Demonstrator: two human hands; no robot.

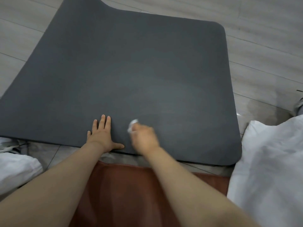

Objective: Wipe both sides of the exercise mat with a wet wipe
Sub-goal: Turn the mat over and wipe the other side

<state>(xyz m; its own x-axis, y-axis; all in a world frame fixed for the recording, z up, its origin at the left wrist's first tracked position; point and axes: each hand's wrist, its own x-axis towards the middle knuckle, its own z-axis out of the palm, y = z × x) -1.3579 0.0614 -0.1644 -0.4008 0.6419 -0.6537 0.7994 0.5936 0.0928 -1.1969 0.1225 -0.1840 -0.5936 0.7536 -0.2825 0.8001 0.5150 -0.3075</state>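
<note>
A dark grey exercise mat [131, 71] lies flat on the pale wooden floor and runs off the frame at the top left. My left hand [101, 135] presses flat on the mat near its front edge, fingers straight and thumb spread. Just to its right, my right hand [144, 138] holds a crumpled white wet wipe [132, 125] against the mat; the hand is blurred. A faint damp sheen shows on the mat beyond the right hand.
A reddish-brown cushion or seat [124, 194] lies under my forearms in front of the mat. My white trouser legs are at the left [14, 167] and right [270, 161]. A shoe [9, 145] shows at the left edge.
</note>
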